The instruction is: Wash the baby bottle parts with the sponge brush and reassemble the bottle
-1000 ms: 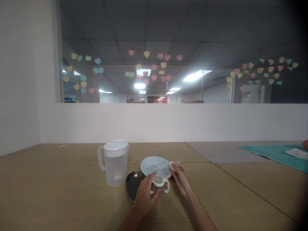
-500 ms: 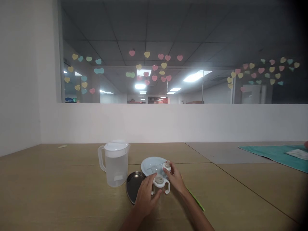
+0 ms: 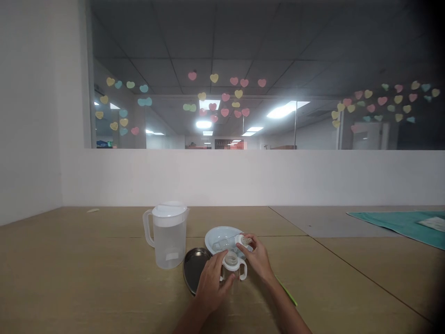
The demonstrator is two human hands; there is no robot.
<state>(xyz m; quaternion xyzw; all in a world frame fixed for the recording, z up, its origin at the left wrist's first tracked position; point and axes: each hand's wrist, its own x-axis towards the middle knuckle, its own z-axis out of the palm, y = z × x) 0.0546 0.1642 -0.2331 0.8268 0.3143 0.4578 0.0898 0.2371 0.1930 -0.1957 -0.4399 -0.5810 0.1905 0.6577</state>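
Observation:
My left hand is wrapped round the left side of a clear bottle with white handles and an open top, upright on the table. In my right hand is a white bottle cap with a nipple, tilted with the nipple pointing right, over the right part of a pale blue plate. A clear plastic piece lies on that plate. Beside my left hand sits a dark oval metal tray, partly hidden by the fingers.
A lidded translucent pitcher stands left of the metal tray. Behind my right forearm lies a thin green stick. A teal cloth with a white item on it is at the far right. The white wall bounds the table's back.
The nipple cap in my right hand has tipped over from upright to pointing right. More of the clear piece shows on the plate. My left hand keeps its hold on the bottle.

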